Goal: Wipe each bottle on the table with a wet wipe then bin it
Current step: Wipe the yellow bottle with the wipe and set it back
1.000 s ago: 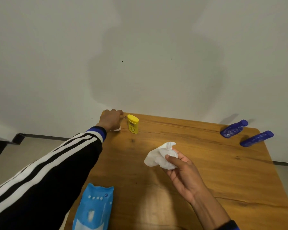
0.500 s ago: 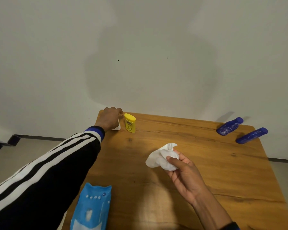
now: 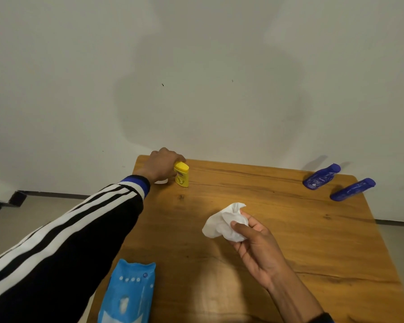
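Observation:
A small yellow bottle (image 3: 182,175) stands near the far left corner of the wooden table (image 3: 278,229). My left hand (image 3: 162,164) reaches across to it, fingers curled round its top and back. A small white object (image 3: 162,182) lies on the table just under that hand; I cannot tell what it is. My right hand (image 3: 254,243) is raised over the middle of the table and pinches a crumpled white wet wipe (image 3: 224,223) between thumb and fingers. Two dark blue bottles (image 3: 321,177) (image 3: 352,189) lie on their sides at the far right corner.
A blue pack of wet wipes (image 3: 128,292) lies at the table's near left edge. A plain wall rises right behind the table's far edge. Grey floor shows on both sides. No bin is in view.
My left hand has shifted right from the small white object onto the yellow bottle and now wraps round it. The right hand with the wipe has stayed almost still.

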Demonstrator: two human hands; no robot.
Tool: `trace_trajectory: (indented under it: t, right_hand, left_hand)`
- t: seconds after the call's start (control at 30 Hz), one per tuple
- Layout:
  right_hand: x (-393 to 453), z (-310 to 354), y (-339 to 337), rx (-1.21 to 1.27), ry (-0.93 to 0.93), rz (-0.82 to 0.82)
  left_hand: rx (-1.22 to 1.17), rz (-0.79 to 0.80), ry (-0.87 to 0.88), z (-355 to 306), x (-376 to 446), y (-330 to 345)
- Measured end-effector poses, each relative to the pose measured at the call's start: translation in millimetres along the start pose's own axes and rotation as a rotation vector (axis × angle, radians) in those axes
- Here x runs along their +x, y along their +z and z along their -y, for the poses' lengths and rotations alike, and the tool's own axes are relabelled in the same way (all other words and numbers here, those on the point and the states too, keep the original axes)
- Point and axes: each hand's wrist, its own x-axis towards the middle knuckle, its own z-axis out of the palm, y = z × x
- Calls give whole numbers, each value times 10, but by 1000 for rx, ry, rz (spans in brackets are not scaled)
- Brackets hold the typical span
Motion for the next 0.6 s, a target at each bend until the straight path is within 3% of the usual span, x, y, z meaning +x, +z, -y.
trace_trajectory:
  t: [0.6]
  right_hand:
    - [15,44,13,-13,-10,33]
  left_hand:
    - [-21,5,-7,-116,151,16]
